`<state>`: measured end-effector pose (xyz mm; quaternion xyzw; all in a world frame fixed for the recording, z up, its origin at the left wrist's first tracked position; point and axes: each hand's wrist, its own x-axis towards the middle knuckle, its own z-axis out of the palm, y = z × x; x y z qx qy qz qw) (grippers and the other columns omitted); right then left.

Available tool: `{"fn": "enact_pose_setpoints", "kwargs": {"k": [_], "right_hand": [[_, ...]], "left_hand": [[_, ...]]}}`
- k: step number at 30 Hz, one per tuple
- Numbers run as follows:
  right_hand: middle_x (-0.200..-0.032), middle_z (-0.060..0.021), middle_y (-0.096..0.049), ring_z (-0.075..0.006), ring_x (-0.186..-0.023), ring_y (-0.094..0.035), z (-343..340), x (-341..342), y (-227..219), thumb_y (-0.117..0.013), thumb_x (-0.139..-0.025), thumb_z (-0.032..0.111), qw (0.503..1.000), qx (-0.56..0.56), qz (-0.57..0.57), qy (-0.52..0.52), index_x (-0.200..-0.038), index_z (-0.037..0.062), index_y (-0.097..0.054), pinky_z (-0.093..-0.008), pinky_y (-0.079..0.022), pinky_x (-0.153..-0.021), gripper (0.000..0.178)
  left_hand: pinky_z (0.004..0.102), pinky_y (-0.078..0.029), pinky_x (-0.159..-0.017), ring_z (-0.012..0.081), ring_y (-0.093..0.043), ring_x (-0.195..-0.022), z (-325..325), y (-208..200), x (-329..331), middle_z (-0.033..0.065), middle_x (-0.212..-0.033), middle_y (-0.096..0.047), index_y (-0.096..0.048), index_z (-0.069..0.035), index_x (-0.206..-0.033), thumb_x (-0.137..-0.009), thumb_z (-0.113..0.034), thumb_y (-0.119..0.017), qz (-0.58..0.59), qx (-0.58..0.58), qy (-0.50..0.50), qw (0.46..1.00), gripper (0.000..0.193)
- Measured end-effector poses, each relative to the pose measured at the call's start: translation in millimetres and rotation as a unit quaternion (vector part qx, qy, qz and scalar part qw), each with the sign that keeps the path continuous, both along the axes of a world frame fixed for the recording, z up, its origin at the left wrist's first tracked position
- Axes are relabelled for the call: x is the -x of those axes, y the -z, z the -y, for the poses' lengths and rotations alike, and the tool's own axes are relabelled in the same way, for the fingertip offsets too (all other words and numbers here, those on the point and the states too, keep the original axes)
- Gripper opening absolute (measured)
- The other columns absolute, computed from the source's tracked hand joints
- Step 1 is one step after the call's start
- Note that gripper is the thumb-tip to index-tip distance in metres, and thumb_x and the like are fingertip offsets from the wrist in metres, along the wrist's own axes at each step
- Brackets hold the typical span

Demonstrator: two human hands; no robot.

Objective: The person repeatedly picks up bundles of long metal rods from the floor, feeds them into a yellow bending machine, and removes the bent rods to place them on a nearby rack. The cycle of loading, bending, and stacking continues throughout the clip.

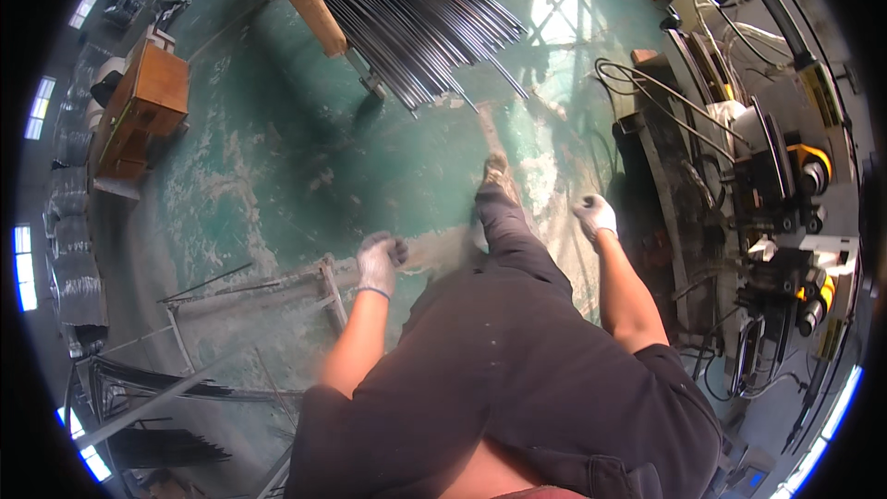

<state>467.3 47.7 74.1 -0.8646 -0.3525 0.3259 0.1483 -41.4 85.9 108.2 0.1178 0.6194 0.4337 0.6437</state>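
My left hand (379, 263), in a pale work glove with darkened fingers, hangs beside my left hip above the green floor. Its fingers curl inward, and nothing shows in them. On the other side, my right hand (595, 214) wears a whitish glove and is closed loosely, with no object visible in it. Neither hand touches anything. Between them one leg in dark trousers (517, 240) reaches forward, ending in a worn shoe (496, 171). Ahead lies a large bundle of long dark metal rods (416, 18), fanned out at the near ends.
Brown cylindrical posts (309, 5) flank the rods. A wooden cabinet (152, 102) stands at left. Along the right runs a machine (795, 222) with hoses (647, 83) and yellow-black parts. A low metal frame (333, 291) and more dark rods (166, 379) lie at lower left.
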Motion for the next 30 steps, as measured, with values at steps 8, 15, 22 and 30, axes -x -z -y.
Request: {"fn": "enact_pose_setpoints", "kwargs": {"k": [8,15,22,30], "right_hand": [[-0.131,-0.0248,-0.07,-0.0379,-0.123,-0.067,-305,93,33,-0.078,-0.086,0.041,0.987,-0.022,0.015,-0.161,-0.14,0.001,-0.062,-0.0446,-0.051,-0.108,0.069],[-0.137,-0.0266,-0.062,-0.0424,-0.128,-0.06,-537,129,97,-0.081,-0.086,0.045,0.976,-0.03,0.104,-0.19,-0.148,0.0001,-0.049,-0.0492,-0.049,-0.11,0.082],[-0.122,-0.0223,-0.067,-0.0385,-0.117,-0.066,-617,156,141,-0.068,-0.097,0.033,0.958,0.059,0.22,-0.176,-0.125,0.0043,-0.06,-0.0473,-0.055,-0.098,0.041],[-0.113,-0.021,-0.077,-0.0384,-0.109,-0.074,-648,123,128,-0.072,-0.091,0.029,0.944,0.076,0.12,-0.299,-0.108,0.0079,-0.077,-0.0475,-0.059,-0.095,0.027]], "left_hand": [[0.0481,-0.062,-0.071,0.0347,-0.072,-0.086,-94,58,7,0.0215,-0.107,-0.07,-0.052,0.001,-0.129,-0.094,0.002,-0.061,0.017,0.098,-0.01,0.995,0.036],[0.0411,-0.062,-0.084,0.028,-0.072,-0.095,-269,-49,-21,0.0189,-0.114,-0.072,-0.057,0.002,-0.132,-0.099,-0.006,-0.062,-0.085,0.033,0.032,0.995,0.034],[0.035,-0.058,-0.09,0.0215,-0.07,-0.097,-360,-95,-1,0.0117,-0.111,-0.073,-0.062,-0.001,-0.129,-0.096,0.0,-0.063,-0.216,0.012,-0.027,0.976,0.033],[0.038,-0.061,-0.085,0.0245,-0.074,-0.096,-325,-57,-23,0.0167,-0.114,-0.075,-0.063,0.0,-0.127,-0.097,-0.002,-0.063,-0.163,0.109,0.017,0.98,0.03]]}}
